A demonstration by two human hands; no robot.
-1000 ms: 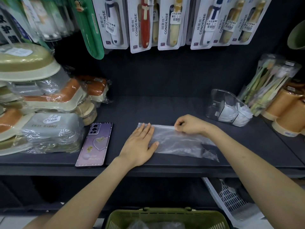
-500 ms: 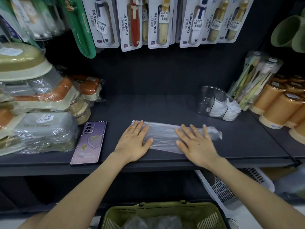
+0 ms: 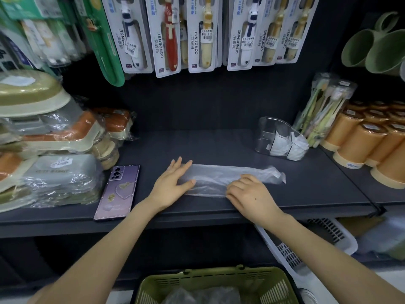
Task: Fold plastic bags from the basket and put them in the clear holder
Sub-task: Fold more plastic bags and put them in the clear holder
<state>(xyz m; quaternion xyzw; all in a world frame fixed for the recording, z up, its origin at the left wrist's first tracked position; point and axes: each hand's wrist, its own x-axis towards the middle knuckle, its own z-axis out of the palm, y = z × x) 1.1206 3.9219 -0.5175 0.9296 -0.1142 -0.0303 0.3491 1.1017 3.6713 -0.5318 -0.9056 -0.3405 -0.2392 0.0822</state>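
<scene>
Both hands on bag (image 3: pixel 232 175): my left hand (image 3: pixel 173 185) flat, pinning; my right hand (image 3: pixel 249 194) curled on near edge. Fold it straight.

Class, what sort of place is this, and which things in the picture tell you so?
Probably a shop: packaged toothbrushes with price stickers hang above a dark shelf, stacked orange cups stand on it, and a green basket sits below.

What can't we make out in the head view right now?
Head view only:
1. The basket: cut off by the bottom edge, so the bags left can't be counted.
2. The clear holder: folded bags overlap, count unclear.
3. The right hand: curled fingers hide whether it pinches or just presses the plastic bag.
4. Bag's left end: under the flat left hand.
</scene>
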